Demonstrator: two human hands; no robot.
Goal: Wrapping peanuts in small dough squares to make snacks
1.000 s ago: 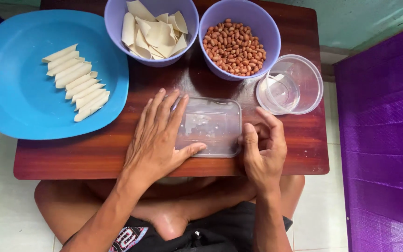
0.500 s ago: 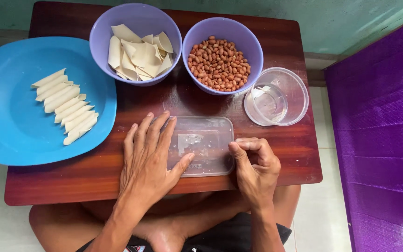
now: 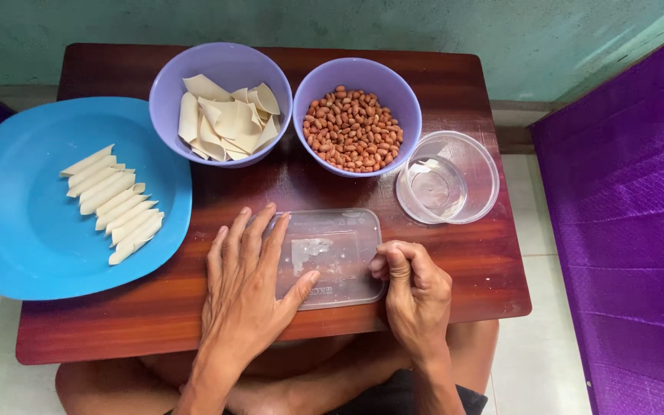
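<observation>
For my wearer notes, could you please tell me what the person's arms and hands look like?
Both arms are bare, with no sleeves in view. The left hand and right hand wear no gloves, rings, watch or bands that can be seen. Fingernails are short and unpainted.

We see a glossy dark reddish wooden desk (image 3: 455,269), a clear rectangular plastic lid (image 3: 332,253), and a smooth blue plastic plate (image 3: 17,230).

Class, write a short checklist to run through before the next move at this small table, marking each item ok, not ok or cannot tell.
1. Left hand flat on the clear flat lid: ok.
2. Right hand at the lid's right edge: ok.
3. Lid lying fully on the wooden table: ok.
4. Peanut bowl upright, within its rim: ok.
5. Clear round cup apart from the lid: ok.
6. Right hand actually gripping the lid: cannot tell.
</observation>
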